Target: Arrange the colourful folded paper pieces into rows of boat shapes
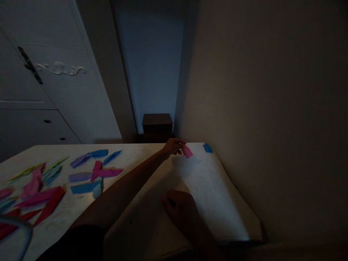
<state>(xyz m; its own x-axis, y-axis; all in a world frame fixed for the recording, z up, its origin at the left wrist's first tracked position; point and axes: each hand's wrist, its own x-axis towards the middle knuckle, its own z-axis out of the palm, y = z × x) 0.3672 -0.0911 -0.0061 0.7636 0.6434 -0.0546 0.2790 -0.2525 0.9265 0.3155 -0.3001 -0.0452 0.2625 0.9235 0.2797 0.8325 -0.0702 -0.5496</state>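
At the far end of a pale tabletop, my left hand [173,145] is stretched out with its fingers pinched on the edge of a small pink folded piece [187,151], which looks like paper or cloth. The piece hangs at or just over the surface; whether it touches is unclear. A blue folded piece [208,147] lies to the right of it, by the far right corner. Closer to me, my right hand [182,209] is curled into a loose fist above the table, nothing showing in it.
Several coloured strips, among them a magenta strip [110,173], a blue strip [85,187] and a red strip [51,204], lie on the table's left. A curved grey bar [25,226] enters at lower left. A wall [258,108] borders the right; a brown box [157,120] stands beyond.
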